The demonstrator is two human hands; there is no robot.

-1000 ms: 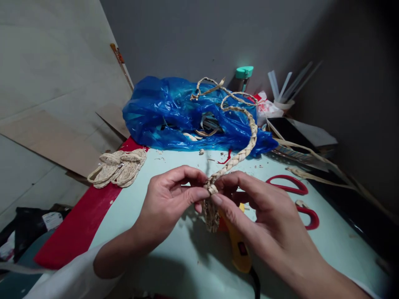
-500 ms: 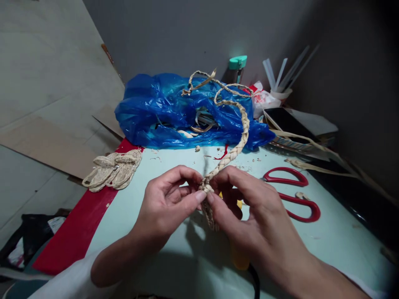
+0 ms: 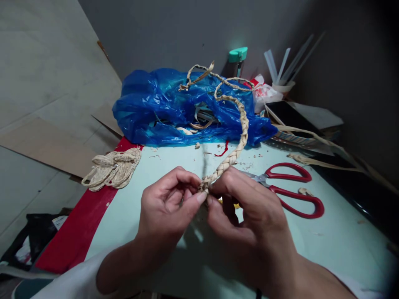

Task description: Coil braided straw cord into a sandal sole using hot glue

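Left hand (image 3: 168, 207) and right hand (image 3: 255, 216) both pinch the braid (image 3: 230, 159) at its near end; scissors (image 3: 282, 192) lie just beyond the right hand

The hands (image 3: 257, 211) hide the braid (image 3: 244, 124) at its lower end.

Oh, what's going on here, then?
A person's left hand and right hand both pinch a pale braided cord. From there it curves up and away, its thinner far part lying over a blue plastic bag. Red-handled scissors lie beside the right hand, and a looped bundle rests partly on a red strip to the left.
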